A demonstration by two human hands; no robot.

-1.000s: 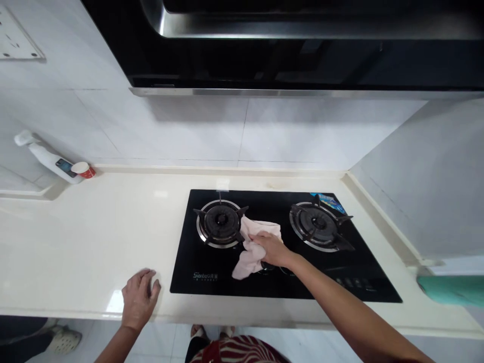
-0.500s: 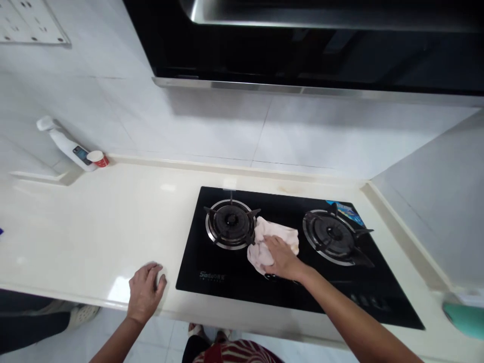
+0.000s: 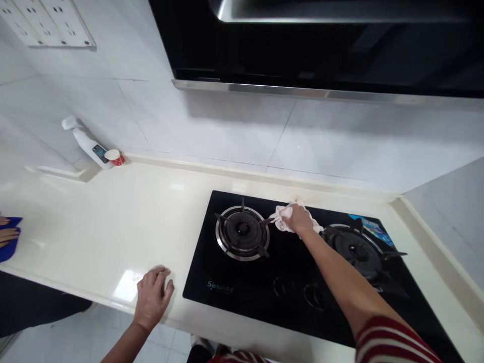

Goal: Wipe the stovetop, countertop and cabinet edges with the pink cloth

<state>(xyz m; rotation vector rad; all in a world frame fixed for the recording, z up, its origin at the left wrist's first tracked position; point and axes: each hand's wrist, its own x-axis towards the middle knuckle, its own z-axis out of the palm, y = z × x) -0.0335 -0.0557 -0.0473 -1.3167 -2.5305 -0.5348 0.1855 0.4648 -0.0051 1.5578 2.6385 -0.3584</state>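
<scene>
My right hand [image 3: 298, 220] grips a pale pink cloth [image 3: 280, 218], bunched and pressed on the black glass gas stove [image 3: 242, 297] near its back edge. The cloth lies between the left burner [image 3: 242, 230] and the right burner [image 3: 355, 252], which my forearm partly covers. One arm of the left pan support reaches the cloth's edge. Left of the stove, my left hand [image 3: 153, 295] rests on the cream countertop [image 3: 113, 222] near the front edge, thumb apart from loosely bent fingers, holding nothing.
A black range hood [image 3: 302, 55] overhangs the stove. At the back left stand a white spray bottle [image 3: 88, 143] and a red paper cup [image 3: 115, 157]. At the far left, another person's hand [image 3: 7, 234] is on a blue cloth [image 3: 11, 247]. A wall closes the right side.
My right hand has moved the cloth from the stove's middle to its back edge. My left hand stays on the countertop. The other person's hand and blue cloth have come into view.
</scene>
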